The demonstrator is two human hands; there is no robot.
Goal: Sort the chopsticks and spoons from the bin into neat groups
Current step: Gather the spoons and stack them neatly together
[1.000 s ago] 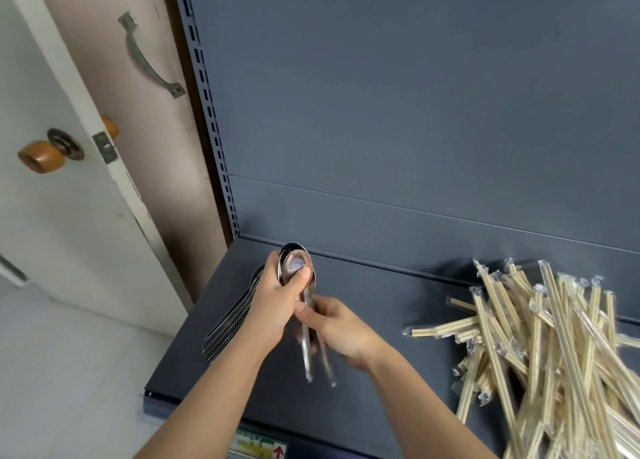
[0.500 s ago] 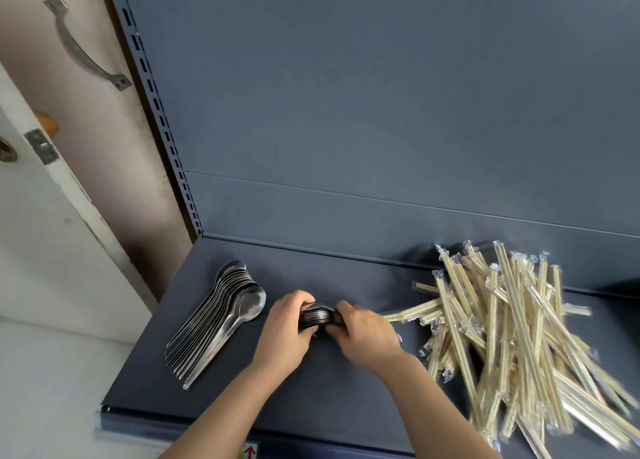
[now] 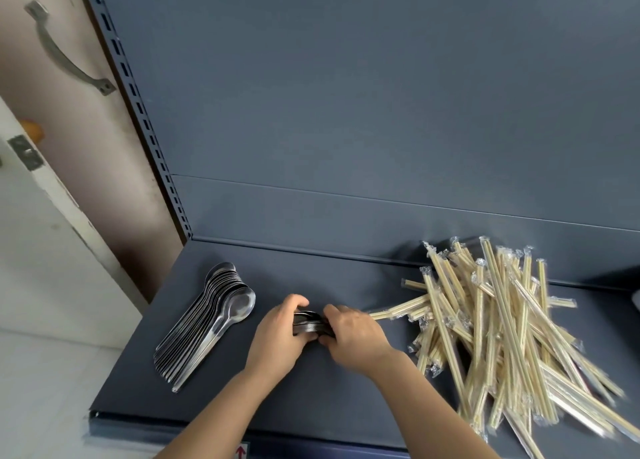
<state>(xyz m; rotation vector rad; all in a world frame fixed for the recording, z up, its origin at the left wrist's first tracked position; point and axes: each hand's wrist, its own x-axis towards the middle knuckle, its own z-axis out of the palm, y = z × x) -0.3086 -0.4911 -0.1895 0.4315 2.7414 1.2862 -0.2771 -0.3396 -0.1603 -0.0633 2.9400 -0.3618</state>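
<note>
A small stack of metal spoons [image 3: 309, 322] lies on the dark grey shelf [image 3: 311, 396], held between both hands. My left hand [image 3: 277, 337] grips its left side and my right hand [image 3: 356, 337] grips its right side; the handles are hidden under my hands. A fanned row of several metal spoons [image 3: 207, 316] rests on the shelf to the left, apart from my hands. On the right, a loose pile of plastic-wrapped wooden chopsticks [image 3: 505, 337] spreads over the shelf.
The shelf's grey back panel [image 3: 346, 112] rises behind everything, with a slotted upright [image 3: 138, 119] at its left. A door with a metal handle [image 3: 65, 53] stands to the left. The shelf's front edge [image 3: 242, 431] runs below my forearms.
Both hands brought the spoons down from upright in the air to the shelf, where they now clasp them. The camera turned right, so the fanned spoon row came into full view.
</note>
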